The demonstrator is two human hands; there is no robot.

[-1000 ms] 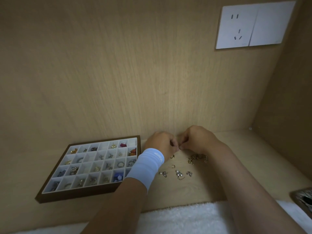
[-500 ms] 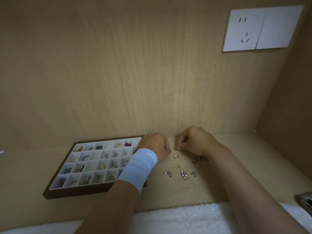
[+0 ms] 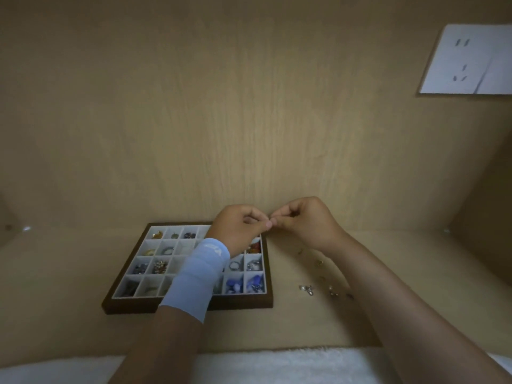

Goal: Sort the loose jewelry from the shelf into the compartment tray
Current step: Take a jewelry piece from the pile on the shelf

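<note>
Jewelry (image 3: 305, 288): lying loose on shelf (image 3: 304, 325), just right of tray (image 3: 188, 306), beside right forearm. Left hand (image 3: 240, 229), right hand (image 3: 306, 223): curling, fingertips meeting above tray's far right corner; not showing whether pinching any piece. Possibly risking a slip into a wrong compartment, or forearm sweeping pieces aside. Scatter stretching front-to-back; single pieces showing no readable heading.

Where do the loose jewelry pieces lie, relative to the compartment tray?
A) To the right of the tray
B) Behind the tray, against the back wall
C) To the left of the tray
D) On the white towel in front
A: the loose jewelry pieces lie scattered on the wooden shelf to the right of the compartment tray.
</note>
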